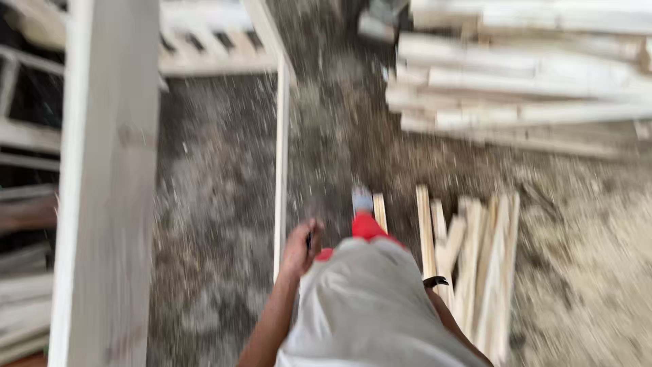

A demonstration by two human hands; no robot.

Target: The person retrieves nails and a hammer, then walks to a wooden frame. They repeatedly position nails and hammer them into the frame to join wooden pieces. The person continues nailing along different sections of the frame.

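The view is blurred and looks down my own body: a grey shirt (367,306), red shorts (367,225) and a shoe (362,199) on the dusty floor. My left hand (301,249) hangs at my side with its fingers curled around a small dark object (309,239), next to a thin upright white wooden strip (281,170). My right forearm shows a black wristband (435,281). The right hand itself is hidden behind my shirt. Several short pale wooden slats (475,258) lie on the floor just beside that arm.
A wide pale wooden post (105,183) stands close at the left. A slatted white wooden frame (210,47) lies at the back left. Long planks are stacked (530,88) at the back right. The floor (217,204) is covered in sawdust.
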